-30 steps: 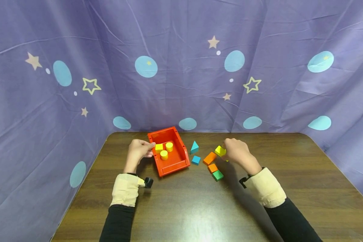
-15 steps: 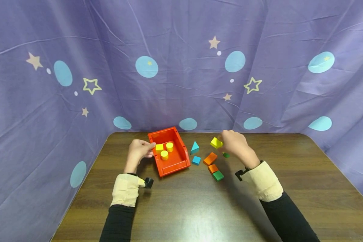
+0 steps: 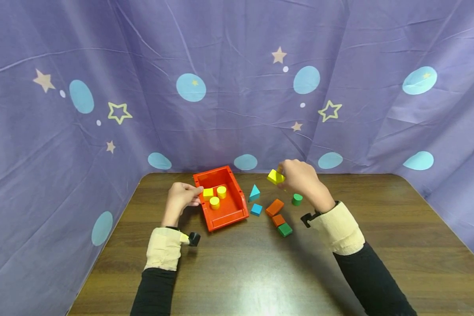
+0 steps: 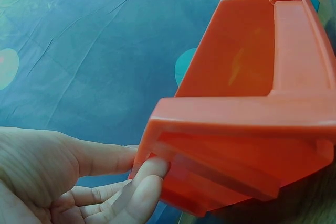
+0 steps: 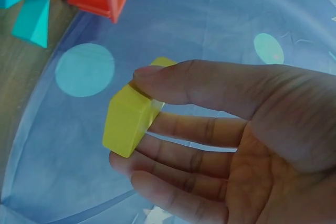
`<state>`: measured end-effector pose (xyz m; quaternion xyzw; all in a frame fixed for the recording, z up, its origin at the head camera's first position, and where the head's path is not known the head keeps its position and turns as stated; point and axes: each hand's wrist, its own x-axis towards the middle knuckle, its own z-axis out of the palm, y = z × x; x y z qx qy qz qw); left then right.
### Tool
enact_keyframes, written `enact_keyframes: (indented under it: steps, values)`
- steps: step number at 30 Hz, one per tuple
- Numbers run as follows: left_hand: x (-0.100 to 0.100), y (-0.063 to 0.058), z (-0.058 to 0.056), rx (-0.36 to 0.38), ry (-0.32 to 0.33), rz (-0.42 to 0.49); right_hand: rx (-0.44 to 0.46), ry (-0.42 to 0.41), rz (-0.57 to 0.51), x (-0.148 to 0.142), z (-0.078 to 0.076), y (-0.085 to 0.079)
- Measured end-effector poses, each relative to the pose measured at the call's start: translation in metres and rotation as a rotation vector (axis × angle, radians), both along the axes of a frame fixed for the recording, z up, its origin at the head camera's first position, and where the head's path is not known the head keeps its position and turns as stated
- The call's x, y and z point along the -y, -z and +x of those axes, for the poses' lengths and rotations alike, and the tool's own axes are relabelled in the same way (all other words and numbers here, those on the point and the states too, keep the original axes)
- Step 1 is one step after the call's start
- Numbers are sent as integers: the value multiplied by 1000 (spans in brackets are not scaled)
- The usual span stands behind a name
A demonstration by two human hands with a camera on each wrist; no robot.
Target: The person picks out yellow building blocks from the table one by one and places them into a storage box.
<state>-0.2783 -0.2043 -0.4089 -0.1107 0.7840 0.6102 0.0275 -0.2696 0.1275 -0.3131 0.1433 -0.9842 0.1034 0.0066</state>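
A red bin (image 3: 229, 215) stands toward the back of the table, with two yellow cylinders (image 3: 221, 192) and a yellow block (image 3: 208, 194) inside. My left hand (image 3: 180, 198) pinches the rim of its left wall; the left wrist view shows thumb and fingers (image 4: 149, 174) on either side of the red plastic. In the air to the right of the bin, my right hand (image 3: 302, 182) pinches a yellow block (image 5: 126, 121) between thumb and fingers. The thumb covers part of this block, so its full shape is hidden.
Between the bin and my right hand lie a blue triangular block (image 3: 254, 193) and a blue block (image 3: 256, 210). Two orange blocks (image 3: 274, 207), a green block (image 3: 285, 229) and a green cylinder (image 3: 297, 199) lie farther right. A purple curtain (image 3: 237, 131) hangs behind the table.
My right hand has lifted the yellow block and carried it up and leftward, uncovering the green cylinder. The left hand and bin have stayed put.
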Motion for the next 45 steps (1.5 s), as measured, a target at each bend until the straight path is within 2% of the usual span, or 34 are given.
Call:
enact_keyframes:
  steps: [11, 21, 33, 45]
  values:
    - [-1, 0, -1, -4, 4, -24, -39, -18, -16, 11, 0, -20]
    - [0, 1, -1, -5, 7, -20, -98, -92, -6, 28, -2, -31]
    - [0, 1, -2, -3, 8, -21, -75, -129, -4, 49, -8, -36]
    - [0, 2, -1, -1, 6, 16, -70, -184, 55, 75, -9, -39]
